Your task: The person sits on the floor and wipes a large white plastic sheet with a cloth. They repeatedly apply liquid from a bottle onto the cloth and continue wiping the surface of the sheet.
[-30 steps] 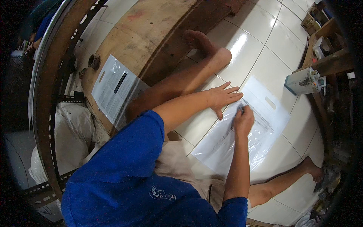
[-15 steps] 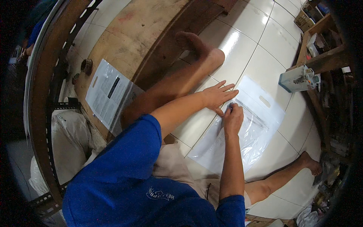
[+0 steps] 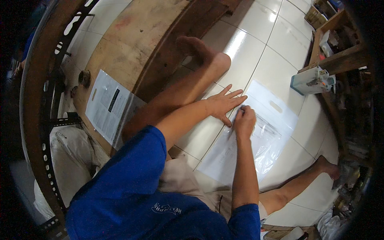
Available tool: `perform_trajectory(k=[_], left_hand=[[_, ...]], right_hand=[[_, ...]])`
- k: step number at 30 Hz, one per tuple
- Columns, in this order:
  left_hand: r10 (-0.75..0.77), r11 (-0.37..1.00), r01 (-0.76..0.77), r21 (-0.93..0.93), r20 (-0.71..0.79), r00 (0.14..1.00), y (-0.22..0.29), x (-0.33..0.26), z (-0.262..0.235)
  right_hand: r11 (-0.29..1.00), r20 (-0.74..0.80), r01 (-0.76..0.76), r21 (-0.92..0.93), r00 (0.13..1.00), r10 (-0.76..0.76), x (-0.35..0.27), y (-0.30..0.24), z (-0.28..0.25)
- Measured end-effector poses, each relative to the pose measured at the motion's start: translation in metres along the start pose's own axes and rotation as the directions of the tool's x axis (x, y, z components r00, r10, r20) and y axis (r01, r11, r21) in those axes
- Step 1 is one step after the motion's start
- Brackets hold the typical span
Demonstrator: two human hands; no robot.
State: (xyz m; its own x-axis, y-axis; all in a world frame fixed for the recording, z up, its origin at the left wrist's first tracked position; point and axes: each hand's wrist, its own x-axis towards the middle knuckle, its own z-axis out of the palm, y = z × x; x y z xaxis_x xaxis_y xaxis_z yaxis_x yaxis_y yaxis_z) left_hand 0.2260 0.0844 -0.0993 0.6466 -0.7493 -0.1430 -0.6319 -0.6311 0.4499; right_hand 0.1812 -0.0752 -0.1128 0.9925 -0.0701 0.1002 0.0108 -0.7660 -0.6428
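A clear plastic bag [image 3: 262, 146] with a cut-out handle lies flat on the floor tiles, with white printed sheets showing through it. My left hand [image 3: 225, 105] rests flat, fingers spread, at the bag's left edge, partly on the tile. Just right of it, my right hand [image 3: 245, 123] is closed in a pinch over the bag's upper left part. Something small and dark shows at its fingertips, too small to name. A second clear bag with a printed sheet [image 3: 110, 106] and handle slot lies on the wooden board to the left, beside my bent leg.
The curved wooden board [image 3: 120, 48] runs along the left. A translucent plastic container [image 3: 312, 82] stands at the right beside wooden shelving [image 3: 344, 60]. A white sack [image 3: 74, 152] sits at the lower left, near a perforated metal frame [image 3: 46, 160]. My other leg [image 3: 296, 188] stretches right.
The whole view has shifted slightly. My right hand has slid a little toward the far edge of the bag, still pinched. My left hand stays spread in about the same place.
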Motion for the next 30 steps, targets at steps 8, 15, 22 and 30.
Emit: perform_trajectory(k=[8,15,22,30], left_hand=[[0.007,0.998,-0.009,0.062,0.030,1.000,0.007,-0.004,-0.004],[0.015,1.000,-0.015,0.008,0.023,1.000,0.008,-0.004,0.001],[0.000,0.999,-0.001,0.034,0.031,1.000,0.004,-0.007,0.000],[0.028,0.998,-0.031,-0.054,-0.046,0.999,0.006,-0.003,0.000]], right_hand=[[0.944,-0.029,-0.330,-0.016,0.944,0.330,-0.015,0.093,-0.082],[1.000,0.066,0.008,0.014,0.998,-0.009,-0.013,-0.001,-0.008],[0.948,-0.084,-0.316,-0.020,0.946,0.314,-0.005,0.094,-0.088],[0.997,0.065,-0.052,0.051,0.997,0.049,-0.006,-0.005,0.003]])
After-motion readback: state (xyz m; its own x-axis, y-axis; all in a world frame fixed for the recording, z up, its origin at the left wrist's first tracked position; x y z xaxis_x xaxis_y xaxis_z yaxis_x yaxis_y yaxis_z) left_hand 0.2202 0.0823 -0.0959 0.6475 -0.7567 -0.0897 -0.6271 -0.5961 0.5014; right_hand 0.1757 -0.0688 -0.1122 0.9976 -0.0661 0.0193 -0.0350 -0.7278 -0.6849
